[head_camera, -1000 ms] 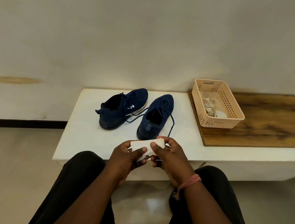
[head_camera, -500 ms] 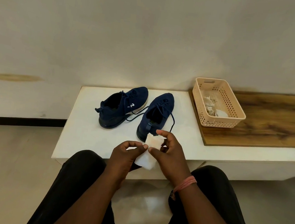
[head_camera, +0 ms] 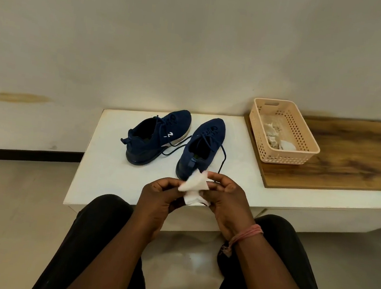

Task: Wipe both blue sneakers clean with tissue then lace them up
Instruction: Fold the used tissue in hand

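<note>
A white tissue is being pinched between both hands, the left hand and right hand curled round it. It is best being folded into a firm pad before the nearer blue sneaker is being wiped.

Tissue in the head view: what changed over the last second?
The tissue went from a flat folded pad held level between both hands to partly unfolded, with one flap raised and another hanging below. The left hand and right hand kept their pinch on it and shifted only slightly. Both blue sneakers, their loose laces and the basket stayed put on the bench.
</note>
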